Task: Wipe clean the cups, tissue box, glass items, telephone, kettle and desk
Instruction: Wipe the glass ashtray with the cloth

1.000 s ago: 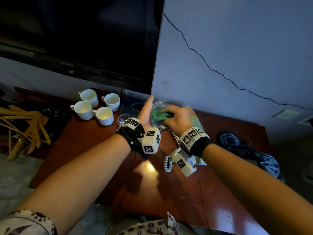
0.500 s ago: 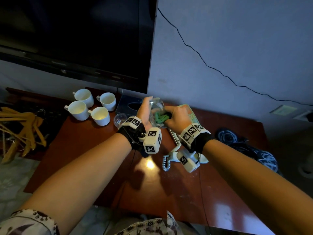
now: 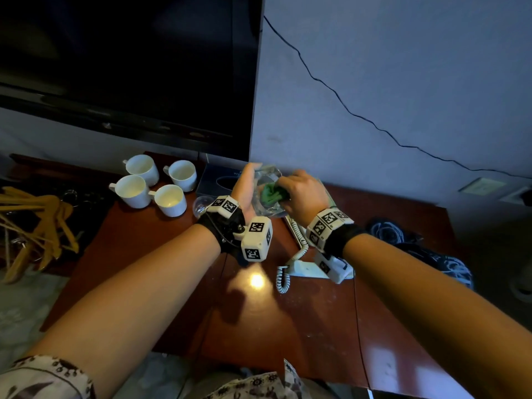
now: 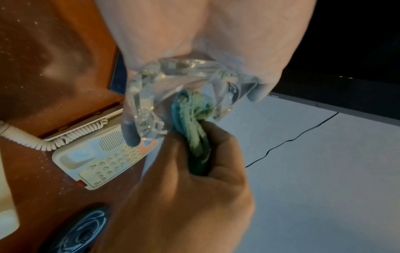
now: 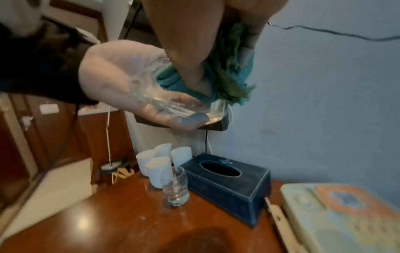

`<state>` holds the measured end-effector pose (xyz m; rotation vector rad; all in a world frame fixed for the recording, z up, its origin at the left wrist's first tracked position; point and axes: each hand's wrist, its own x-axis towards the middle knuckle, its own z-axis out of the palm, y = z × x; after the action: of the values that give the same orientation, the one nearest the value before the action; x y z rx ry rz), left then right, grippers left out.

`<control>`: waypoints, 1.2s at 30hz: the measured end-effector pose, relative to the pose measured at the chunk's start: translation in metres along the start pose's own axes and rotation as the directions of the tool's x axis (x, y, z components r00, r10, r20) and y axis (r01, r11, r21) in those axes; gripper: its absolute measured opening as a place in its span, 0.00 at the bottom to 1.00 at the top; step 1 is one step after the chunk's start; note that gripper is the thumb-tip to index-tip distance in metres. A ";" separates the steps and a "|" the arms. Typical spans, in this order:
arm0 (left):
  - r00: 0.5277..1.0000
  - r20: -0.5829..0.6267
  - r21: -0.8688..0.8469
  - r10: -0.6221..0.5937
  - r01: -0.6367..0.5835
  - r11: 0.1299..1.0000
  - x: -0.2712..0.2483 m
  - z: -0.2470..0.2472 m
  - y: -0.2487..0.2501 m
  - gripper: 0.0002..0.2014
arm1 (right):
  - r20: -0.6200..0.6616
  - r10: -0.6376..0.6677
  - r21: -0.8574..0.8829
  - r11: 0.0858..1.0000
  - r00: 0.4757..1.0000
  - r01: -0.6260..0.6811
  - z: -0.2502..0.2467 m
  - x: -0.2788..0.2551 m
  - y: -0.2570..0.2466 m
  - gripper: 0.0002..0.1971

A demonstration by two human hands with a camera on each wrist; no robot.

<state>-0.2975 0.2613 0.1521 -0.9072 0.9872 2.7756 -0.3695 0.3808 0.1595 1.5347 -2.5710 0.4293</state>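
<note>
Left hand: the left hand is raised above the desk and holds a thick clear glass dish; the palm is against its back, and the thumb and fingers are curled around its edge
Right hand: the right hand is closed around a bunched green cloth and presses the cloth into the hollow of the glass dish
Glass dish: in the air, above the back part of the desk, between the two hands; it is tilted, and its open side faces the right hand
Green cloth: one end is inside the dish and touches the glass, the other part is gripped in the right fist
Tissue box: the dark tissue box stands on the desk at the back, near the wall, and below the two hands
Small glass: a clear drinking glass stands upright on the desk, just beside the left side of the tissue box
Cups: four white cups stand close together on the desk, to the left of the tissue box
Telephone: a pale telephone with a coiled cord lies on the desk, to the right of the tissue box
Other things: a dark screen hangs over the back of the desk, and wooden hangers lie beyond its left edge
</note>
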 end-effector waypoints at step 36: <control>0.991 -0.131 0.202 0.021 0.006 0.979 0.021 -0.081 0.014 0.42 | 0.535 0.384 0.525 0.547 0.753 -0.652 0.044 0.013 0.009 0.20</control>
<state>-0.2763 0.1992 0.0977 -1.0689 1.2669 2.5875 -0.3819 0.3613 0.1194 0.9221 -3.4089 1.4599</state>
